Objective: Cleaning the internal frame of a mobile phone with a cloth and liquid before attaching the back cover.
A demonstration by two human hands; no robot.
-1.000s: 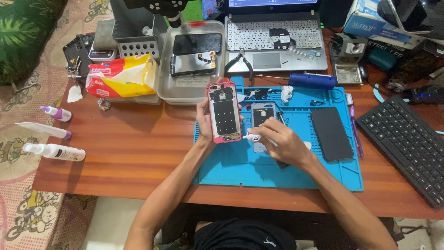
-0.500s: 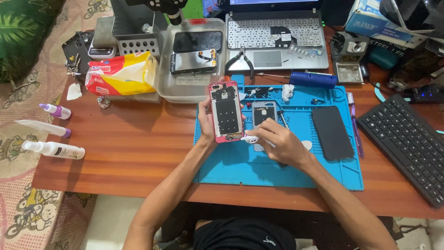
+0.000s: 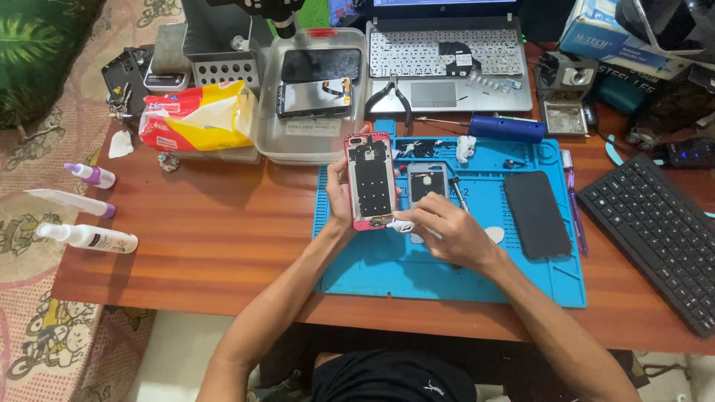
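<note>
Looking down from the head view, the left hand (image 3: 339, 197) grips an opened phone (image 3: 370, 181) with a pink frame, fingers wrapped round its left edge, holding it upright above the left part of the blue work mat (image 3: 387, 268). The phone's back is off and its dark inner plate faces the camera. The right hand (image 3: 450, 231) has its fingers pressed together, pinching a small white tool (image 3: 406, 224) whose tip meets the lower edge of the phone.

Just beside the phone, on the mat, lies a grey back cover (image 3: 426, 182), partly hidden by the right hand. A black phone (image 3: 537, 214) lies face down on the right part of the mat, well apart from both hands. A blue cylindrical tool (image 3: 506, 128) rests at the mat's top edge.

The wooden bench (image 3: 208, 223) carries the mat. Behind it stand a clear plastic tray (image 3: 269, 134) holding two dark screens, a yellow and red packet (image 3: 197, 117) and a laptop (image 3: 447, 63) with pliers (image 3: 393, 95) across its front edge. A black keyboard (image 3: 655, 231) sits at the right. Three small bottles (image 3: 82, 205) lie at the bench's left edge.
</note>
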